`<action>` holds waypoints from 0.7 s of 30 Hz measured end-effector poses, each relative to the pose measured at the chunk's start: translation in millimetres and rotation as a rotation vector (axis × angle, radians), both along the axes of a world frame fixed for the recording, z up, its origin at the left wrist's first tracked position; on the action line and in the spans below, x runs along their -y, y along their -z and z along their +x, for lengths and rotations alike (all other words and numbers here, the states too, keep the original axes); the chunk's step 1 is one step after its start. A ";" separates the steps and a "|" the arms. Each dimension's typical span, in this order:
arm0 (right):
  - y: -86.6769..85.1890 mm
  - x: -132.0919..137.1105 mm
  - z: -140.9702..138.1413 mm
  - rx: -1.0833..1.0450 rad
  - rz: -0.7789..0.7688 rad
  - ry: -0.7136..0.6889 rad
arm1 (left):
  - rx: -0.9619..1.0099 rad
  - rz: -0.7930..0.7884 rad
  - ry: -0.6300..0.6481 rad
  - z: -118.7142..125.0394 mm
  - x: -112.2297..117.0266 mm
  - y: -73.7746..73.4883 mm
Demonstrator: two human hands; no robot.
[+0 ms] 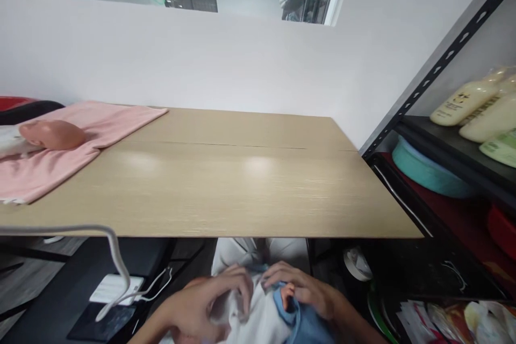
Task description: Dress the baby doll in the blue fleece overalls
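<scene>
On my lap, below the table's front edge, lies a doll in white clothing and a blue garment. A small doll hand pokes out of the blue cloth. My left hand is curled over the white clothing, its fingertips and thumb on the fabric. With bent fingers, my right hand grips the blue garment beside the doll hand. The doll's head and most of its body are hidden by my hands and the lower frame edge.
A wooden table spans the front. At its left, another doll lies on a pink towel. A shelf at right holds pale bottles and teal basins. A white cable arches over the lower left.
</scene>
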State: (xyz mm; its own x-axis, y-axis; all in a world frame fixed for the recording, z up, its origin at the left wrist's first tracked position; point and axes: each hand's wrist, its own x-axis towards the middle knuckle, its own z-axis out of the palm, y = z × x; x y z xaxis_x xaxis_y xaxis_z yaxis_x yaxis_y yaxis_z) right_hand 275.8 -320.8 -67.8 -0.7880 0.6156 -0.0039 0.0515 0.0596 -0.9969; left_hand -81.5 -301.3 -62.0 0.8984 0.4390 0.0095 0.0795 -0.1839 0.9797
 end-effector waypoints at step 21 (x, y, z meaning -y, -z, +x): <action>99.1 -98.4 -130.6 0.444 -0.196 -0.004 | -0.581 -0.074 -0.371 2.4 -15.6 33.0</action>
State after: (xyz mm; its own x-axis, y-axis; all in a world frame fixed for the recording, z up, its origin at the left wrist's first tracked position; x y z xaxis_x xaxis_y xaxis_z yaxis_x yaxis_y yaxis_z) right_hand 145.1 -222.5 -166.9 -0.6861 0.5666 -0.4563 0.4748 -0.1265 -0.8709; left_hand -79.2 -285.7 -95.0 0.5387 0.6994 -0.4698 0.6402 0.0226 0.7678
